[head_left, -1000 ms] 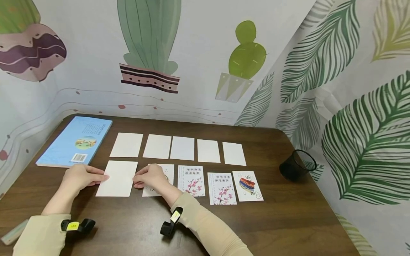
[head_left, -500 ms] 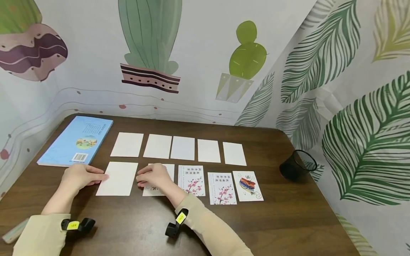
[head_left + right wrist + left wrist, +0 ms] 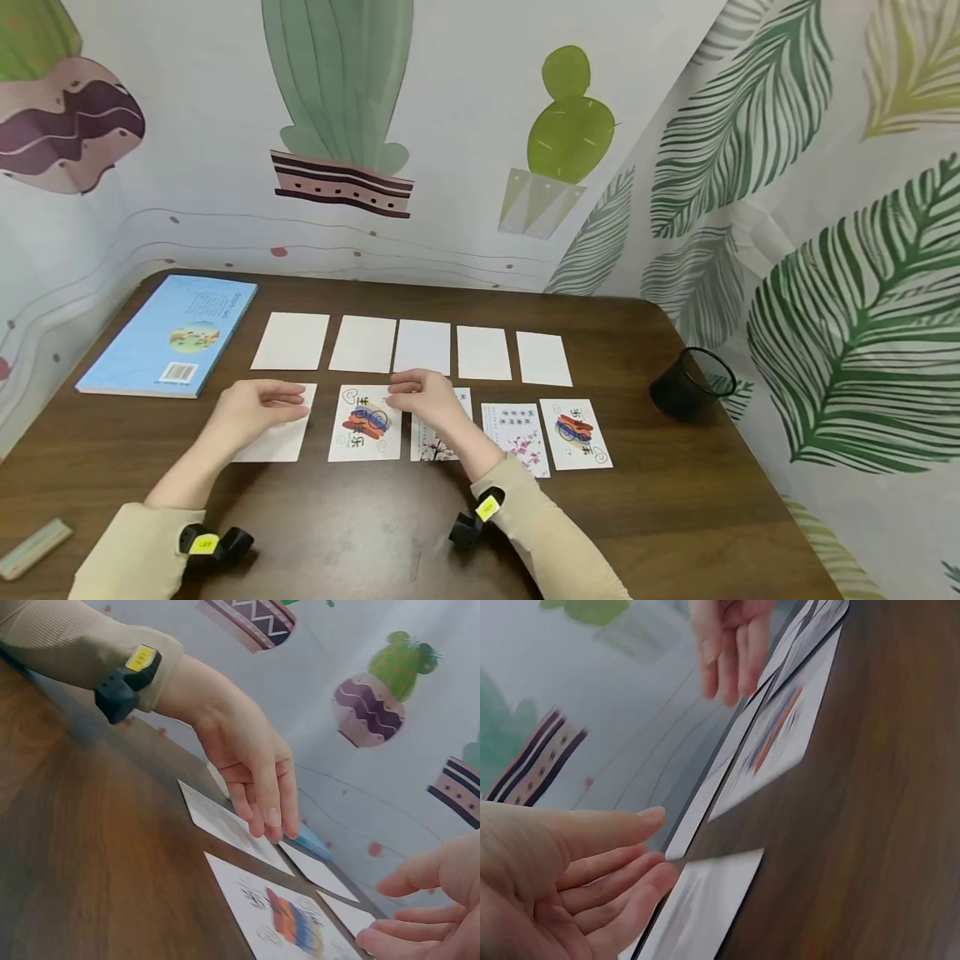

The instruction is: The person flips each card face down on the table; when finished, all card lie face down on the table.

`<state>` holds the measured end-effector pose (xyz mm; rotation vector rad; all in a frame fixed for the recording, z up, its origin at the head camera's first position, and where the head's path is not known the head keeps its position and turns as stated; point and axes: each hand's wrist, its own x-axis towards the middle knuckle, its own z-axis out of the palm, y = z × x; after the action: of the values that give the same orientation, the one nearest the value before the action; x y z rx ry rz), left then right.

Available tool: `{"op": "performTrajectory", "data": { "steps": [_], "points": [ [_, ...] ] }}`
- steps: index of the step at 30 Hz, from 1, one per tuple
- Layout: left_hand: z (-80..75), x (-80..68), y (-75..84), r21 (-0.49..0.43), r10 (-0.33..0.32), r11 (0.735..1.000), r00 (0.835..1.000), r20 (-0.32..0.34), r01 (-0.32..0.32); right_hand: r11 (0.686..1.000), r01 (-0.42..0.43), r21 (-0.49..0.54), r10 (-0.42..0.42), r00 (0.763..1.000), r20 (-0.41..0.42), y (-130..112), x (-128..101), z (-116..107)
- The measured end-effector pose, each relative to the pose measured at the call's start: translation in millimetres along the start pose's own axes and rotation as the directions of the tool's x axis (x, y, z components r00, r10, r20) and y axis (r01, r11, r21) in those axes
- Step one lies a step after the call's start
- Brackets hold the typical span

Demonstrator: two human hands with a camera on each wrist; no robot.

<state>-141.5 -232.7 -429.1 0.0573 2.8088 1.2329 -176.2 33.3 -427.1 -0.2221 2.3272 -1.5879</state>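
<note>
At the far left edge of the wooden table [image 3: 675,533] lies a small pale green bar [image 3: 33,547], and behind it a light blue book [image 3: 168,335] lies flat with its barcode showing. Next comes the person's left hand [image 3: 251,410], held over the blank white card [image 3: 281,437] at the left end of the near row. Its fingers are straight and relaxed, pointing right, and it grips nothing; from the right wrist view the fingertips [image 3: 270,821] hang down just above that card, whether touching I cannot tell.

Just beside the blank card lies a face-up card with a red and blue drawing [image 3: 365,422], uncovered and flat on the table. To its right the right hand [image 3: 426,398] hovers over the upper part of the plum blossom card [image 3: 435,442], fingers loosely extended toward the left, holding nothing. Further right in the same row lie a second blossom card [image 3: 521,433] and another red and blue drawing card [image 3: 576,433].

Behind them runs a row of five blank white cards [image 3: 423,346], set close side by side. Well apart, near the right edge, a black mesh cup [image 3: 688,385] lies tipped on its side.
</note>
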Motion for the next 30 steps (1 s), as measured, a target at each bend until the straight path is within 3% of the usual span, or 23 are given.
{"op": "performTrajectory", "data": {
  "steps": [6, 9, 12, 15, 20, 30],
  "points": [
    [20.8, 11.1, 25.1, -0.026, 0.104, 0.994, 0.994, 0.027, -0.103, 1.000, -0.002, -0.029, 0.002, 1.000, 0.007, 4, -6, -15],
    [29.3, 19.0, 33.0, 0.034, 0.162, 0.986, 0.984, 0.077, -0.165, 1.000, -0.007, -0.012, 0.008, 0.999, 0.034, 6, -9, -17],
    [35.3, 25.1, 36.7, 0.113, 0.242, 0.959, 0.960, 0.142, -0.258, 1.000, -0.016, 0.011, 0.015, 0.998, 0.064, 8, -10, -18],
    [39.5, 28.7, 39.3, 0.164, 0.307, 0.924, 0.926, 0.221, -0.345, 0.999, -0.024, 0.023, 0.022, 0.997, 0.076, 11, -11, -18],
    [44.3, 31.3, 44.0, 0.209, 0.312, 0.897, 0.891, 0.329, -0.391, 1.000, -0.018, 0.024, 0.016, 0.996, 0.083, 15, -12, -20],
    [46.1, 37.0, 51.3, 0.303, 0.273, 0.867, 0.885, 0.376, -0.396, 0.998, -0.018, 0.053, 0.014, 0.996, 0.084, 16, -12, -19]
  ]
}}
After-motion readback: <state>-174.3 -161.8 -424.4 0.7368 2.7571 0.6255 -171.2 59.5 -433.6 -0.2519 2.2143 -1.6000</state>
